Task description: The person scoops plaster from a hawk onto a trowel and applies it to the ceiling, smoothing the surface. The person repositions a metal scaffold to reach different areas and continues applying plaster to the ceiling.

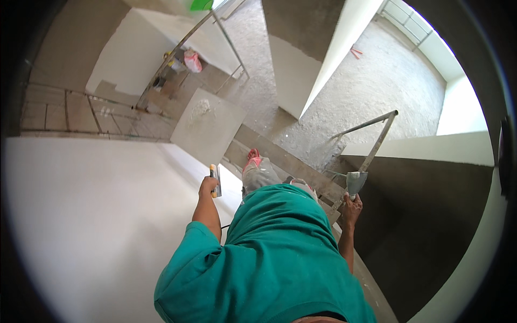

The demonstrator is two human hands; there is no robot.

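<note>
My left hand [207, 185] grips a flat steel trowel [218, 181] with a pale yellow handle, beside the white wall [91, 215] on my left. My right hand [353, 207] holds a wide putty knife [355, 181] by its handle, with the blade upward and some white material on it. A pale square board [194, 126] with a lump of white paste [203, 107] lies ahead of the trowel. Below me are narrow planks [323, 183], where my foot [253, 155] shows in pink footwear.
Metal railings [377, 142] stand ahead right, beside a dark drop [414, 226]. A plastered column [296, 64] rises in front. Another metal frame [177, 48] is at upper left, near a pink-and-white sack [193, 60]. A dusty floor [388, 75] extends beyond.
</note>
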